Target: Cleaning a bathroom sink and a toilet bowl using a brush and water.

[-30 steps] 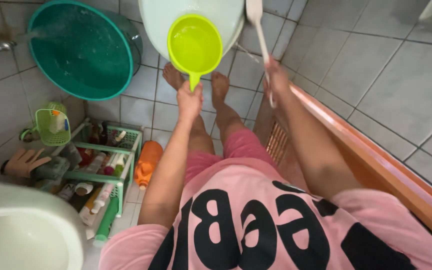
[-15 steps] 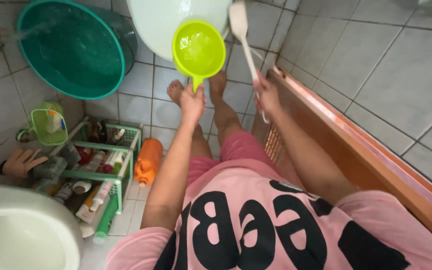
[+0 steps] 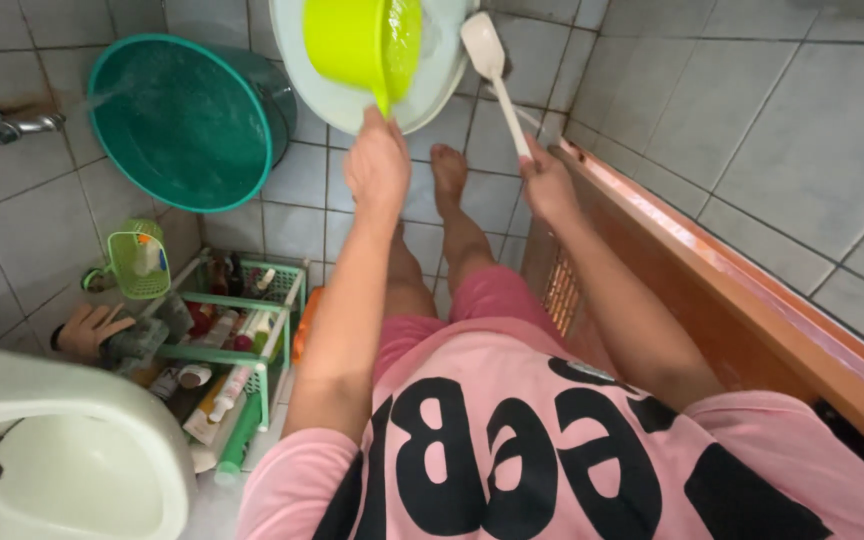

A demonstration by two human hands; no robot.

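Note:
My left hand grips the handle of a lime-green water dipper, tipped on its side over a pale toilet bowl at the top of the head view. My right hand holds the long white handle of a toilet brush, whose flat head points at the bowl's right rim. My bare feet stand on the grey tiled floor just below the bowl.
A teal basin sits under a wall tap at left. A green rack of bottles and a small green basket stand below it. A white sink fills the lower left. An orange wooden door runs along the right.
My left hand has lifted and tipped the dipper from level to its side over the bowl. The brush head has come lower and closer to the bowl's rim.

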